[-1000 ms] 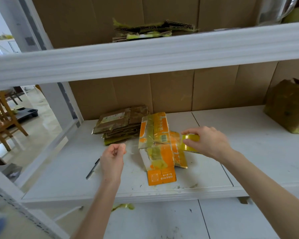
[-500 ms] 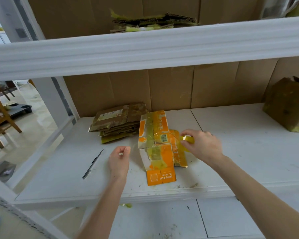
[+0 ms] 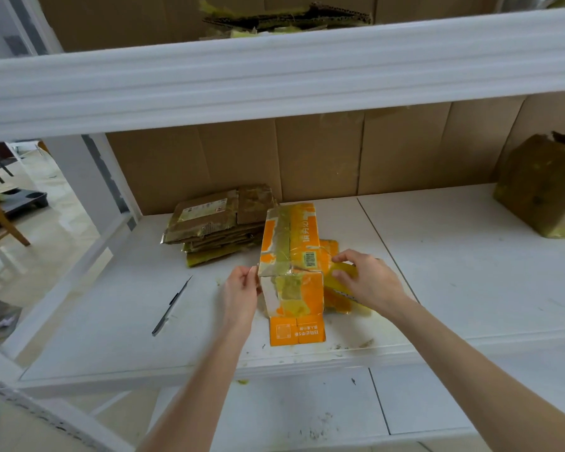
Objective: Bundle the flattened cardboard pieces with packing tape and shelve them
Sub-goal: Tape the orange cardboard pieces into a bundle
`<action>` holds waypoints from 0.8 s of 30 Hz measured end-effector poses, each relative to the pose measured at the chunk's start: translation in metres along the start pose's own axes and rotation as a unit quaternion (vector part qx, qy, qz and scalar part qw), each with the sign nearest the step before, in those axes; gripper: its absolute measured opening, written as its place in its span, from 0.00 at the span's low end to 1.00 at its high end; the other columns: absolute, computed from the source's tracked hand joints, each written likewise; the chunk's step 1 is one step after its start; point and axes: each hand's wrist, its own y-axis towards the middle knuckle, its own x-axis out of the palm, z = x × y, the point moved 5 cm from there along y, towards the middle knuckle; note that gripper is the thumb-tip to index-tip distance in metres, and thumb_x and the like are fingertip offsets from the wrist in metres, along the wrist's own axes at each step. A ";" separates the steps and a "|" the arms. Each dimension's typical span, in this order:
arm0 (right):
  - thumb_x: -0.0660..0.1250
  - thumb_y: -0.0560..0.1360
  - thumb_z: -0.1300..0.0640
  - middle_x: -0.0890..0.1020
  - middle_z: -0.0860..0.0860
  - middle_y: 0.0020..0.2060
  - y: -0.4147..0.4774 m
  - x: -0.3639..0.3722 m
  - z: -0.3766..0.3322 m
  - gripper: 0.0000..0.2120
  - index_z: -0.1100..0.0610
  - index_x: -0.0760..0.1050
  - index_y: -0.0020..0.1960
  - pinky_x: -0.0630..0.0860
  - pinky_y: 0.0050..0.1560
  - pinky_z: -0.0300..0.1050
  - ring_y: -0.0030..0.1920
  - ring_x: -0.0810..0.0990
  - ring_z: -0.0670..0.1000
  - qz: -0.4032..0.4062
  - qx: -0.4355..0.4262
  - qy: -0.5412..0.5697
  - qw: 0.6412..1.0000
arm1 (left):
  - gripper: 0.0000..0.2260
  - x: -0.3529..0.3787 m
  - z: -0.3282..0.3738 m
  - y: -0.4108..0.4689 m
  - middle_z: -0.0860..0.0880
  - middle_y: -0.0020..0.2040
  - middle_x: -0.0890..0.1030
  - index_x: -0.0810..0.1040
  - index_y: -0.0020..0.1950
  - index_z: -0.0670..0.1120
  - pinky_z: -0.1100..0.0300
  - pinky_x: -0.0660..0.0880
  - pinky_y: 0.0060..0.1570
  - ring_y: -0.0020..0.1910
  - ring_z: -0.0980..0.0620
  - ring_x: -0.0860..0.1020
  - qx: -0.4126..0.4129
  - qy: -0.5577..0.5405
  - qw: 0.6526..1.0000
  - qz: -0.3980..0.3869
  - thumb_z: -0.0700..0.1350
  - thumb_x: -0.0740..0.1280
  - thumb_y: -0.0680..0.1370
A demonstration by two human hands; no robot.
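Orange cardboard stack (image 3: 294, 288): flat on the shelf (image 3: 454, 288), close to its front edge, left of centre; yellowish tape crosses its middle.
Left hand (image 3: 242, 295): pinches the stack's left edge at the tape band.
Right hand (image 3: 369, 282): fingers curled over the yellow tape roll (image 3: 344, 275), against the stack's right side.
Done: 1 brown taped bundle (image 3: 216, 223) lies behind, near the shelf's back edge.
Left: probably finish this wrap, cut the tape, shelve.
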 end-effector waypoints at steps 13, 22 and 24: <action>0.69 0.75 0.45 0.75 0.47 0.61 -0.009 -0.010 0.026 0.25 0.47 0.69 0.70 0.76 0.52 0.45 0.57 0.74 0.49 -0.069 0.002 0.132 0.989 | 0.20 0.043 0.041 -0.074 0.49 0.74 0.66 0.65 0.74 0.54 0.45 0.57 0.73 0.75 0.45 0.60 0.415 0.430 0.802 -0.018 0.49 0.58 0.82; 0.70 0.72 0.41 0.77 0.46 0.48 -0.016 -0.019 0.046 0.19 0.40 0.73 0.61 0.77 0.46 0.46 0.49 0.76 0.48 -0.047 -0.011 0.128 0.991 | 0.22 0.046 0.029 -0.063 0.47 0.70 0.72 0.69 0.72 0.55 0.41 0.65 0.68 0.69 0.41 0.69 0.417 0.476 0.775 -0.005 0.47 0.65 0.78; 0.68 0.72 0.39 0.76 0.45 0.47 -0.014 -0.026 0.042 0.20 0.40 0.71 0.62 0.73 0.43 0.44 0.49 0.76 0.49 -0.029 -0.010 0.065 0.997 | 0.24 0.046 0.029 -0.063 0.47 0.69 0.73 0.71 0.71 0.54 0.40 0.66 0.67 0.68 0.41 0.70 0.422 0.468 0.776 0.005 0.44 0.70 0.75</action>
